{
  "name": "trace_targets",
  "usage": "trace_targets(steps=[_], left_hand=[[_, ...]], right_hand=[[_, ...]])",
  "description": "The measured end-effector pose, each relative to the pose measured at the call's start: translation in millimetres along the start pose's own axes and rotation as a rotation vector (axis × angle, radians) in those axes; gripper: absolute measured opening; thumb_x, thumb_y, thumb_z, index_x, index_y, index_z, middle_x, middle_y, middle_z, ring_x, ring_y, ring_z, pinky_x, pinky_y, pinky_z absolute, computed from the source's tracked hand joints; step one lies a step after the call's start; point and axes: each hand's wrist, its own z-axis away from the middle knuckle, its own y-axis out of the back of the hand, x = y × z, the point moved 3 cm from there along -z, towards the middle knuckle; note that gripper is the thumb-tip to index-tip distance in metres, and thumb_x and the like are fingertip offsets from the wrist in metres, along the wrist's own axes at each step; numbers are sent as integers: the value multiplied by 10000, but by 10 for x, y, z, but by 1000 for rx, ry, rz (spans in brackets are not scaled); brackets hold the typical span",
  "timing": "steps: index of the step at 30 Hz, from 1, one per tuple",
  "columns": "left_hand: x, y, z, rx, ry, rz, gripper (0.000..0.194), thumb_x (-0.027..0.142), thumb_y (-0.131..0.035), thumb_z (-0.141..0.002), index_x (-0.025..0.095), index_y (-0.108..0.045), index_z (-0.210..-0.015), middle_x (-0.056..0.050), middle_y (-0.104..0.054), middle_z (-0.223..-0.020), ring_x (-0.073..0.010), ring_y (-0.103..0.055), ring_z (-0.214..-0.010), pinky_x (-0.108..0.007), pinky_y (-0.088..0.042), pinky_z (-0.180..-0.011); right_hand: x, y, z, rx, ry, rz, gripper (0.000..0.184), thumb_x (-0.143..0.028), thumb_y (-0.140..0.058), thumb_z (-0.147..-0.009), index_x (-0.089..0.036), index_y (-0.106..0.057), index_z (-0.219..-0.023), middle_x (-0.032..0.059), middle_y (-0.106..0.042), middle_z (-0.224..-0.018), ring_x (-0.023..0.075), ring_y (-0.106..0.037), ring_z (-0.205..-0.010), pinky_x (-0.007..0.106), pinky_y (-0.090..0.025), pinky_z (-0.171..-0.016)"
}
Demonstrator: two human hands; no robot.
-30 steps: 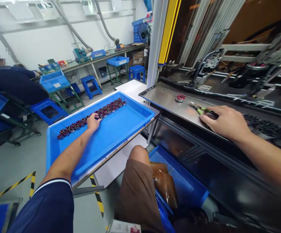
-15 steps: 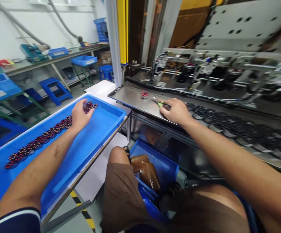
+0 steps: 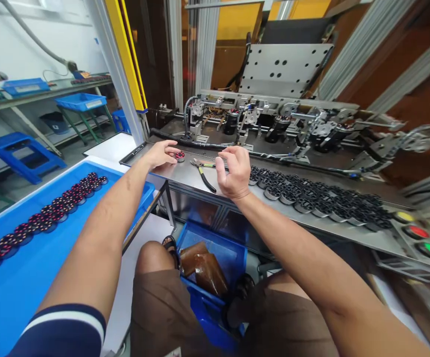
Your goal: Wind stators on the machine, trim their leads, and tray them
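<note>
My left hand (image 3: 162, 154) reaches over the metal bench, thumb and fingers apart. Right at its fingertips is a small round motor-core-like part (image 3: 180, 156), red on top; whether they touch is unclear. Cutting pliers (image 3: 202, 177) with green and black handles lie spread on the bench between my hands. My right hand (image 3: 234, 172) is raised by the pliers' handles, its fingers loosely curled with a gap to the thumb and nothing visible between them. To its right, black ring-shaped parts (image 3: 307, 193) stand in packed rows.
A blue tray (image 3: 70, 238) at left carries a long band of red-and-black round parts (image 3: 47, 213). Behind the bench stands a machine with metal fixtures (image 3: 252, 119). Yellow, red and green buttons (image 3: 417, 232) sit at right. Below, a blue bin (image 3: 233, 250) contains brown wrapped pieces.
My left hand has left the tray's parts and come to the single red-topped part on the bench. My right hand has let go of the pliers and lifted. The view has turned right.
</note>
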Motion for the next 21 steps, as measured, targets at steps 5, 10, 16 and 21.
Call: trace_targets(steps=[5,10,16,21], left_hand=[[150,-106,69,30,-28,60,680,24,-789,-598,113,-571,-1237,-153,-747,-1099,-259,-725,-1004,-454,-568,-943],[578,-181,678,165,-163,97,682,50,-758,-648,131,-517,-1281,-131,-717,-1165,-232,-712,-1046,-435,-557,-991],[922,-512,2376,355,-541,234,673,111,-853,-675,257,-576,-1271,-52,-739,-1149,-230,-686,-1143,-398,-553,-1027],[991,-906,3205,354,-569,275,711,33,-869,-642,291,-611,-1252,-32,-761,-1121,-237,-715,-1088,-398,-593,-957]], right_hand=[[-16,18,-5,-13,-28,-39,245,-308,-441,-976,-182,-646,-929,145,-608,-998,279,-551,-995,455,-445,-903],[-89,78,-128,-60,-137,-182,202,-288,-482,-943,-182,-636,-866,155,-620,-990,282,-540,-993,482,-433,-953],[-783,815,301,-155,-260,-479,293,-398,-473,-978,-198,-612,-814,59,-643,-823,176,-583,-759,328,-511,-739],[-1424,1641,980,-482,-745,-1058,423,-586,-679,-834,-191,-603,-703,-4,-587,-657,119,-499,-598,255,-415,-562]])
